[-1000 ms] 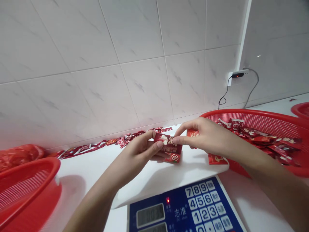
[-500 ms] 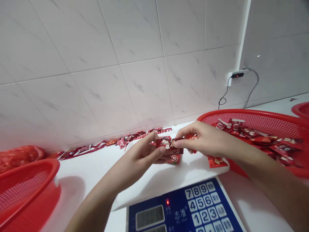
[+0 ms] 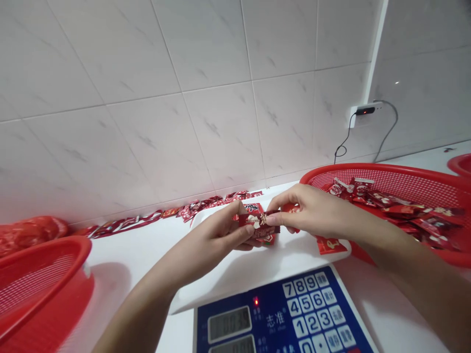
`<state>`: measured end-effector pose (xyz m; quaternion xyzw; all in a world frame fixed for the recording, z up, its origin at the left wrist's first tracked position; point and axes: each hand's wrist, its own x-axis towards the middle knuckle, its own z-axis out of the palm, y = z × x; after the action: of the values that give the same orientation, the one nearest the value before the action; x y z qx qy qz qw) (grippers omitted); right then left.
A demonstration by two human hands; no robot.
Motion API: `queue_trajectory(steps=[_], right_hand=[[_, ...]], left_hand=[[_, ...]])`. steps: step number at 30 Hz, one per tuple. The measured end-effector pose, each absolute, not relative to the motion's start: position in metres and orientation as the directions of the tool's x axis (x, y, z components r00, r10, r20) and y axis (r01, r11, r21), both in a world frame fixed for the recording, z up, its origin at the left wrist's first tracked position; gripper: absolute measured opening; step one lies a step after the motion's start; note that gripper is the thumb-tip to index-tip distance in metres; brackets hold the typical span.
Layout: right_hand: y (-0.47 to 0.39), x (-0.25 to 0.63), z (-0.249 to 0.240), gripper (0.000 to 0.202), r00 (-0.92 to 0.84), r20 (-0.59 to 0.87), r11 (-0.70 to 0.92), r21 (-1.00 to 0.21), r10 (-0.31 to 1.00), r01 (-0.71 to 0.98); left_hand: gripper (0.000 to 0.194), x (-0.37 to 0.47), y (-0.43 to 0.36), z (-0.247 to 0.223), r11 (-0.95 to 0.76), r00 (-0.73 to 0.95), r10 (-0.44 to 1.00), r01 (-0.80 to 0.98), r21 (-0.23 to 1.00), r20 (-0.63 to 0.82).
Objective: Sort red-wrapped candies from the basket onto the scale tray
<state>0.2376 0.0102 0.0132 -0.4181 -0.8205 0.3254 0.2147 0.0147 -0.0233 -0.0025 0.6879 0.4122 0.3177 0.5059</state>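
Over the white pan [image 3: 206,282] of a digital scale [image 3: 272,318], both my hands hold one dark red candy packet [image 3: 257,223] with pale printing. My left hand [image 3: 224,228] pinches its left end between thumb and fingers. At the packet's right end, my right hand [image 3: 298,211] grips with thumb and forefinger, and a brighter red wrapper [image 3: 292,210] shows by its fingers. Other red packets [image 3: 251,208] show behind the held one, partly covered by my left hand. Another red packet [image 3: 331,245] lies on the pan's right end.
To the right stands a red mesh basket [image 3: 368,169] with many wrapped packets [image 3: 401,211]. A second red basket [image 3: 69,245] is at the left, near a red bag [image 3: 33,230]. Loose packets [image 3: 198,208] line the tiled wall. A plugged-in black adapter [image 3: 365,111] has a hanging cable.
The packet's printed face has tilted slightly in my fingers, while both hands keep their hold. The whole view has shifted a little.
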Motion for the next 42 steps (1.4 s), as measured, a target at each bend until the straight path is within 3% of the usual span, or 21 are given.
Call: queue_trajectory(steps=[11, 15, 17, 19, 21, 24, 26, 29, 32, 35, 38, 42], right_hand=[[0.010, 0.235, 0.012, 0.021, -0.555, 0.098, 0.449, -0.711, 0.826, 0.541], [0.010, 0.232, 0.011, 0.021, -0.510, 0.109, 0.397, -0.769, 0.853, 0.500], [0.013, 0.229, 0.009, 0.021, -0.451, 0.107, 0.313, -0.856, 0.886, 0.412], [0.018, 0.227, 0.006, 0.026, -0.387, 0.088, 0.202, -0.943, 0.918, 0.265], [0.024, 0.227, 0.003, 0.028, -0.331, 0.065, 0.112, -0.986, 0.941, 0.123], [0.030, 0.227, 0.001, 0.026, -0.243, 0.062, 0.069, -0.997, 0.968, 0.020], [0.030, 0.226, 0.000, 0.024, -0.211, 0.091, 0.090, -0.996, 0.973, -0.012], [0.025, 0.219, 0.000, 0.016, -0.196, 0.162, 0.149, -0.986, 0.967, -0.079], [0.016, 0.211, -0.001, 0.013, -0.181, 0.246, 0.223, -0.965, 0.952, -0.140], [0.006, 0.204, -0.004, 0.021, -0.166, 0.387, 0.350, -0.912, 0.907, -0.214], [-0.001, 0.200, -0.008, 0.030, -0.139, 0.502, 0.464, -0.854, 0.854, -0.234], [-0.001, 0.199, -0.010, 0.037, -0.148, 0.521, 0.481, -0.844, 0.841, -0.238]], left_hand=[[0.026, 0.011, -0.021, -0.005, -0.144, 0.451, 0.893, 0.301, 0.943, -0.007], [0.023, 0.014, -0.021, 0.000, -0.203, 0.403, 0.913, 0.323, 0.924, 0.060], [0.020, 0.016, -0.021, 0.002, -0.283, 0.259, 0.950, 0.474, 0.834, 0.175], [0.016, 0.016, -0.019, 0.003, -0.307, 0.092, 0.934, 0.703, 0.642, 0.345], [0.011, 0.015, -0.016, 0.002, -0.249, 0.032, 0.889, 0.871, 0.423, 0.457], [0.011, 0.012, -0.013, 0.001, -0.229, 0.114, 0.916, 0.936, 0.268, 0.384], [0.017, 0.011, -0.015, 0.004, -0.263, 0.159, 0.937, 0.908, 0.327, 0.311], [0.029, 0.018, -0.024, 0.009, -0.337, 0.175, 0.921, 0.805, 0.487, 0.348], [0.026, 0.034, -0.036, 0.012, -0.423, 0.236, 0.904, 0.628, 0.654, 0.358], [0.022, 0.049, -0.043, 0.010, -0.424, 0.372, 0.888, 0.442, 0.790, 0.269], [0.018, 0.059, -0.045, 0.005, -0.379, 0.428, 0.880, 0.371, 0.847, 0.206], [0.017, 0.060, -0.044, 0.002, -0.371, 0.402, 0.893, 0.404, 0.837, 0.202]])
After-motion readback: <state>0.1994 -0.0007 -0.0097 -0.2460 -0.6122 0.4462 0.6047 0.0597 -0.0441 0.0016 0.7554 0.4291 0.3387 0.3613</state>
